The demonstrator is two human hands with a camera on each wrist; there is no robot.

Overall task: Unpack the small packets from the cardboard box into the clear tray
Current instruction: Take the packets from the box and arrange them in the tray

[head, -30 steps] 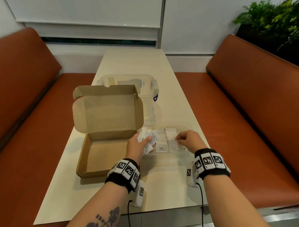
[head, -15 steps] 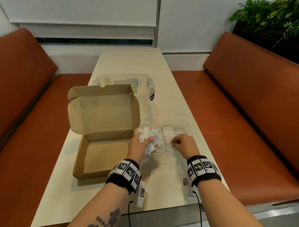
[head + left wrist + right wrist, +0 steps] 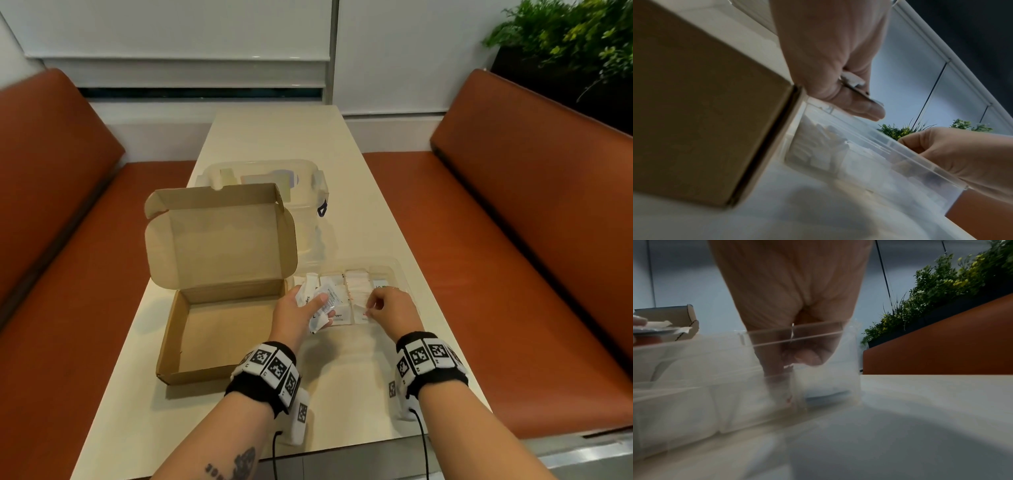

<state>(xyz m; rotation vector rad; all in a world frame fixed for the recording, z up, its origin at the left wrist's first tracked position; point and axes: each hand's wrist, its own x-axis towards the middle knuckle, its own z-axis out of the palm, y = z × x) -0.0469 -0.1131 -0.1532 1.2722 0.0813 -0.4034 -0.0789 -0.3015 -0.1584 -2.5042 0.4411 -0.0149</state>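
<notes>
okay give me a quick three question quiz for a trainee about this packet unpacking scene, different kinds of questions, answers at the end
1. True or false: the cardboard box has packets left in it.
2. Which hand holds a bunch of small packets over the clear tray? A left hand, B right hand
3. Fill in: the box lid stands ____.

Key: 1 false, it shows a bare floor. 2 A. 3 open.
</notes>
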